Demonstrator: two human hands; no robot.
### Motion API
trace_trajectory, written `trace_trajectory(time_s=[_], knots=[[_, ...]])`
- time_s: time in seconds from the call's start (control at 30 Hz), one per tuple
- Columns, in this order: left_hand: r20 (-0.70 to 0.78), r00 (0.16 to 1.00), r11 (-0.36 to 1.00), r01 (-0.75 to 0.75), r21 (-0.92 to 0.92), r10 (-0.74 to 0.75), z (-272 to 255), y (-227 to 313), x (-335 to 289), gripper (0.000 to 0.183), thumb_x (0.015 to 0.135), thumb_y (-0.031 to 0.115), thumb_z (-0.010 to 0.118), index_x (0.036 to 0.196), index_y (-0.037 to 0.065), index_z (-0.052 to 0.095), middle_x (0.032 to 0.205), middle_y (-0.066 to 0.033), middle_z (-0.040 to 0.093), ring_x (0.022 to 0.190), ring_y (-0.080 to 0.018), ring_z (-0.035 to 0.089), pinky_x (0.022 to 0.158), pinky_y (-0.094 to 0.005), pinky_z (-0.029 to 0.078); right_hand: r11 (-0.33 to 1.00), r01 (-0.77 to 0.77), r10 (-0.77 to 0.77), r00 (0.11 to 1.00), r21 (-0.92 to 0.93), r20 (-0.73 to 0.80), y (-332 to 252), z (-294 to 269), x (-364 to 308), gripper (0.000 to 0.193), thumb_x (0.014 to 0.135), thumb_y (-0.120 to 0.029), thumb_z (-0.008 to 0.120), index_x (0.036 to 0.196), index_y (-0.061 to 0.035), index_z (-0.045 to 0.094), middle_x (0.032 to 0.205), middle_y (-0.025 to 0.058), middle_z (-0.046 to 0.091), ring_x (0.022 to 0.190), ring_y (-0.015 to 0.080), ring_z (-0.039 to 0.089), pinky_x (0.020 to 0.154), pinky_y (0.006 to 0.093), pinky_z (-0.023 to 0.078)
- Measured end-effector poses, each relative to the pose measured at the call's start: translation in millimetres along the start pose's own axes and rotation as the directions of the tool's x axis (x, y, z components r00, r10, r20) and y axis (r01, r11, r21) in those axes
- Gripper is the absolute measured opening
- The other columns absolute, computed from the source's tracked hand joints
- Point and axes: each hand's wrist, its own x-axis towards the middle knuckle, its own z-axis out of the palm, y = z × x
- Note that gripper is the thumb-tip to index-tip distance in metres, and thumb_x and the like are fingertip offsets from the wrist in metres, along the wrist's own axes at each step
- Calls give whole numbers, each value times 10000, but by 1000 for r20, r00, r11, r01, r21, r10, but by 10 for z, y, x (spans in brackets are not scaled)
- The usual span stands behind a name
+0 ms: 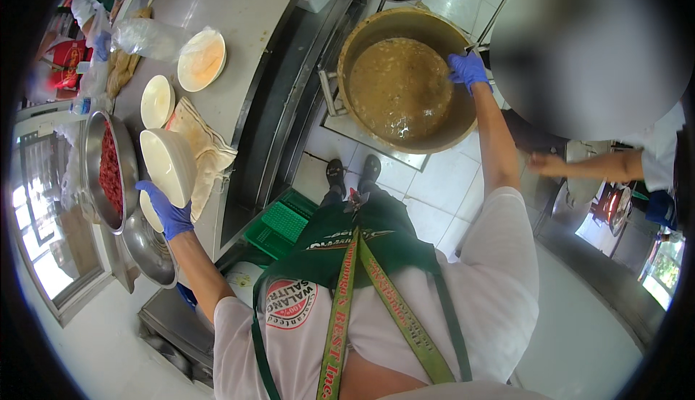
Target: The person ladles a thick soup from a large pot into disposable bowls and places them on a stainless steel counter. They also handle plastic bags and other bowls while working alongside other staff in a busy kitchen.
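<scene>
My left hand [166, 208], in a blue-purple glove, is closed on the edge of a deep white bowl [170, 165] at the left counter. The bowl tilts, and part of another white dish [150, 214] shows by the fingers. On the right, my gloved right hand [469, 69] has its fingers over the rim of a big metal pot [346, 74]. Brown, soupy food with small pale bits [398, 89] fills the pot's bottom. Beside the left bowl lie a beige cloth [206, 143] and a metal basin [130, 157] of red ground meat [110, 172].
Further along the steel counter [239, 9] are a small white bowl [158, 102], an orange-stained bowl [204, 60] and plastic bags [148, 38]. A green crate [284, 222] stands below. A large grey disc [590, 52] and another person's arm [601, 167] occupy the right.
</scene>
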Motion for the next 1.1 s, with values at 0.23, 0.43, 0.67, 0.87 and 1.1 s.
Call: trace_trajectory(time_s=[0.23, 0.43, 0.67, 0.87, 1.1], knots=[[-66, 997, 999, -28, 36, 30, -338, -251, 135, 753, 911, 641, 402, 1364, 39, 405, 1322, -116, 509, 1132, -258, 555, 952, -370, 486, 822, 164, -200, 980, -546, -7, -229, 603, 138, 347, 778, -250, 546, 899, 46, 679, 958, 288, 640, 886, 414, 644, 815, 445, 518], [-47, 998, 997, 25, -77, -29, -584, -334, 95, 732, 917, 643, 369, 1397, 90, 375, 1362, -93, 474, 1175, -249, 527, 983, -393, 466, 747, 221, -311, 950, -627, -36, -308, 1194, 185, 285, 797, -251, 558, 866, -20, 711, 931, 231, 666, 876, 391, 653, 803, 447, 516], [-54, 998, 994, 28, -110, -34, -702, -315, 4, 735, 910, 657, 347, 1429, 137, 333, 1395, -86, 438, 1222, -257, 482, 1015, -390, 433, 701, 270, -386, 922, -660, -33, -466, 1592, 230, 236, 809, -224, 563, 859, -61, 726, 908, 201, 683, 834, 358, 672, 745, 436, 535], [24, 1000, 998, 15, -61, -14, -910, -352, 196, 729, 894, 682, 370, 1455, 223, 293, 1424, -31, 428, 1231, -260, 479, 929, -464, 476, 684, 290, -364, 931, -669, 31, -636, 1899, 140, 207, 797, -224, 590, 865, -87, 731, 910, 173, 694, 826, 340, 681, 729, 429, 541], [101, 993, 992, -42, -118, 54, -977, -351, 334, 762, 888, 660, 413, 1445, 151, 306, 1417, -53, 426, 1238, -246, 467, 996, -406, 433, 548, 434, -501, 855, -715, 136, -461, 2096, -225, 171, 730, -206, 658, 817, -66, 701, 880, 178, 683, 806, 338, 670, 716, 420, 543]])
